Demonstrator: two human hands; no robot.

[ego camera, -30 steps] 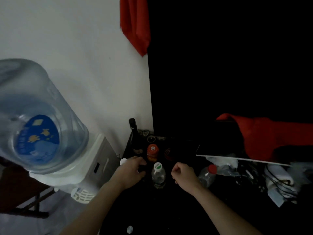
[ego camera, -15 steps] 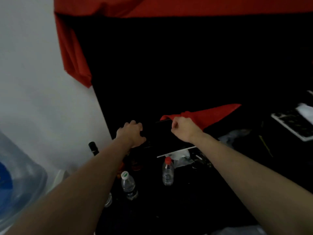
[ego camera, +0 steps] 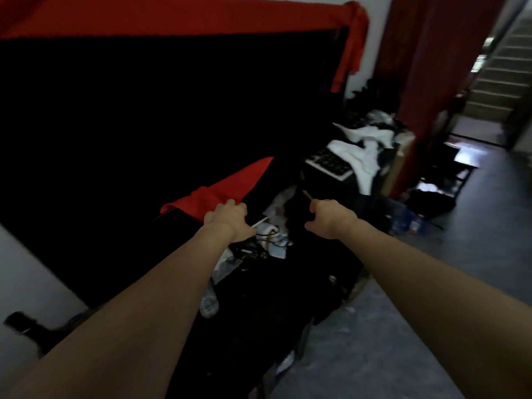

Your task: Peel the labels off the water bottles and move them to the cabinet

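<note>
Both my arms reach forward over a dark, cluttered table (ego camera: 288, 312). My left hand (ego camera: 227, 220) hovers with its fingers curled under, in front of a red cloth (ego camera: 218, 194), and I see nothing in it. My right hand (ego camera: 331, 218) is a loose fist a little to the right, also holding nothing visible. One clear plastic water bottle (ego camera: 208, 303) shows partly beneath my left forearm, standing on the table. A dark glass bottle (ego camera: 20, 323) is blurred at the lower left. No other water bottles are in sight.
A large black panel with a red drape (ego camera: 172, 18) fills the back. Cables and white wrappers (ego camera: 270, 234) lie under my hands. A keyboard (ego camera: 328, 165) and white cloths (ego camera: 365, 151) pile up to the right. Grey floor (ego camera: 403, 326) and stairs (ego camera: 501, 70) lie further right.
My view has swung up and right, away from the water dispenser and the bottle group. Both hands rose off the bottles and stay curled, holding nothing.
</note>
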